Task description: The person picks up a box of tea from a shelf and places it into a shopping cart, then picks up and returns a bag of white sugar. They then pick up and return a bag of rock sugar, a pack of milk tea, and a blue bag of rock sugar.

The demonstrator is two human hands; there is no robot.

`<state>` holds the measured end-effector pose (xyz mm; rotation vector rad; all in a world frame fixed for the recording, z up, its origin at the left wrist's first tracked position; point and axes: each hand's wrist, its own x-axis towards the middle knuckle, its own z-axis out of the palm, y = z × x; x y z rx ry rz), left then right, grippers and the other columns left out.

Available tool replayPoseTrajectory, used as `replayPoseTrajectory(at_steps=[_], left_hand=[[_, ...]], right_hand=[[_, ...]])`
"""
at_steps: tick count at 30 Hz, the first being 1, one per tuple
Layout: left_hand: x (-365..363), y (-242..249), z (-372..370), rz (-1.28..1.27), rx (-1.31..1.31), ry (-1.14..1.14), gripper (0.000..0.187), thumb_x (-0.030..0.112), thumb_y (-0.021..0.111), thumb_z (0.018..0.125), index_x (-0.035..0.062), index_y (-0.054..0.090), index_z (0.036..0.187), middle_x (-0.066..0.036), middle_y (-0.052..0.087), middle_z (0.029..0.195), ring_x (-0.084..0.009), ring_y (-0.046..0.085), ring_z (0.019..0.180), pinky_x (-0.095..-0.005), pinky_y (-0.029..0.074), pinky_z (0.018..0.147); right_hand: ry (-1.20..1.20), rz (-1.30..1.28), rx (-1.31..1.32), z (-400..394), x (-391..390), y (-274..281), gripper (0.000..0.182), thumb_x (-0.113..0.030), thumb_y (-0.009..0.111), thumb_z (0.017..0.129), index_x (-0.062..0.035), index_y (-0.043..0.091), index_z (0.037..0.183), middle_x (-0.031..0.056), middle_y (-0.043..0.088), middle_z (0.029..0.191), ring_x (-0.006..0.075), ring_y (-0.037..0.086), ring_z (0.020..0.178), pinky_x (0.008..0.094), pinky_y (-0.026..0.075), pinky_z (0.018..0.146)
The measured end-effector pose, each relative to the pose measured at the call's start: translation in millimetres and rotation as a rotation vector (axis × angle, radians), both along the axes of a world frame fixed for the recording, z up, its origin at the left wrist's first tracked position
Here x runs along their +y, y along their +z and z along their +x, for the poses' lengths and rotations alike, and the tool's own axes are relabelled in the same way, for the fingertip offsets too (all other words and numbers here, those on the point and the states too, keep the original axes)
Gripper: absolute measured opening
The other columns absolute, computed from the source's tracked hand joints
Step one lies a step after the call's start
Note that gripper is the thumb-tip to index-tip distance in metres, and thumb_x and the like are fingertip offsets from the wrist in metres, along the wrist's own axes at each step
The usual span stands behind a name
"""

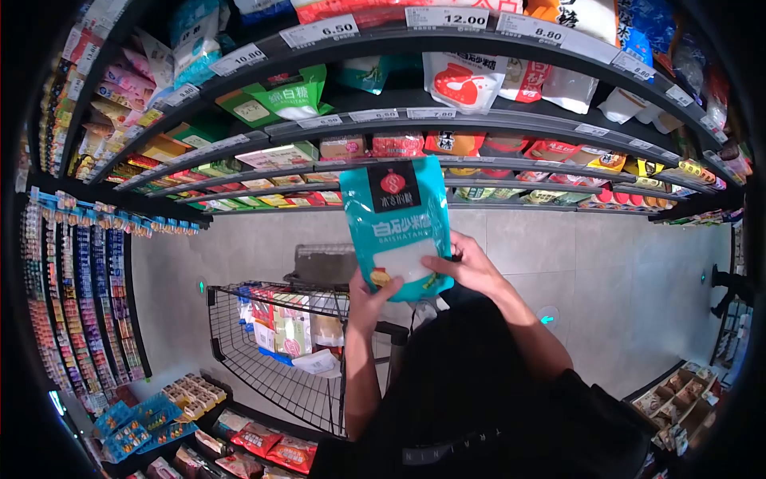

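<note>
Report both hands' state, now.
Left hand: closed, holding the lower left of a glossy teal, rectangular plastic pouch.
Right hand: closed, holding the same pouch at its lower right.

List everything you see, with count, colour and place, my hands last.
Teal bag: one, teal with black label, centre
Shelves: several, dark, across the top
Price tags: many, mostly white, on shelf edges
Shelf goods: many, mixed colours, on the shelves
Shopping cart: one, dark, left of centre
Packages: several, mixed colours, in the cart
Side goods: many, mixed colours, far left
Blue packs: several, blue, lower left
Red packets: several, red, bottom left
Display box: one, brown, lower right
Floor: one, grey, across the middle
Floor arrows: at least two, turquoise, left and right
Another person's legs: count unclear, dark, far right
Black top: one, black, bottom centre
Left hand: one, bare, bag's lower left
Right hand: one, bare, bag's lower right
</note>
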<state>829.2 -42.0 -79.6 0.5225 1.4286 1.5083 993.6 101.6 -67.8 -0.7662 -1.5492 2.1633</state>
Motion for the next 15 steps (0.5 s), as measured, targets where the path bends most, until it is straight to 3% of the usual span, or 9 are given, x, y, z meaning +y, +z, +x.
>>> replayPoseTrajectory(at_steps=[5,7,9,15], left_hand=[[17.5,-10.2,-12.3,0.039,-0.098,0.054,0.046,0.003,0.075,0.078,0.0013,0.055,0.119,-0.008,0.063,0.11,-0.0168,0.061,0.1,-0.0308,0.049,0.088],[19.0,-12.6,-11.5,0.008,-0.052,0.083,0.046,0.0,0.073,0.079,0.0018,0.053,0.121,-0.009,0.062,0.113,-0.0184,0.06,0.103,-0.0334,0.047,0.092],[17.1,-17.6,-9.3,0.031,-0.081,0.077,0.046,0.001,0.073,0.08,0.0019,0.053,0.121,-0.009,0.063,0.113,-0.0182,0.06,0.103,-0.0339,0.047,0.094],[12.3,-31.5,-10.2,0.036,-0.231,0.142,0.039,0.005,0.075,0.08,0.0006,0.058,0.115,-0.008,0.066,0.106,-0.0148,0.062,0.094,-0.0296,0.05,0.084]], right_hand=[[0.092,0.046,-0.069,-13.1,23.9,-3.4,0.032,-0.007,0.067,0.088,-0.0005,0.057,0.118,0.0045,0.067,0.105,0.01,0.06,0.093,0.0268,0.05,0.083],[0.119,0.037,0.014,-18.9,27.5,-5.3,0.032,-0.009,0.068,0.088,-0.0012,0.058,0.117,0.0035,0.066,0.105,0.0096,0.059,0.093,0.026,0.049,0.082],[0.164,0.092,-0.021,-21.6,31.4,2.6,0.036,-0.008,0.068,0.086,-0.0033,0.057,0.121,0.0047,0.065,0.109,0.0119,0.059,0.098,0.0294,0.049,0.086],[0.165,0.009,-0.067,-25.9,22.5,7.1,0.04,-0.01,0.068,0.088,-0.0023,0.054,0.124,0.0061,0.065,0.11,0.0121,0.058,0.101,0.0299,0.048,0.09]])
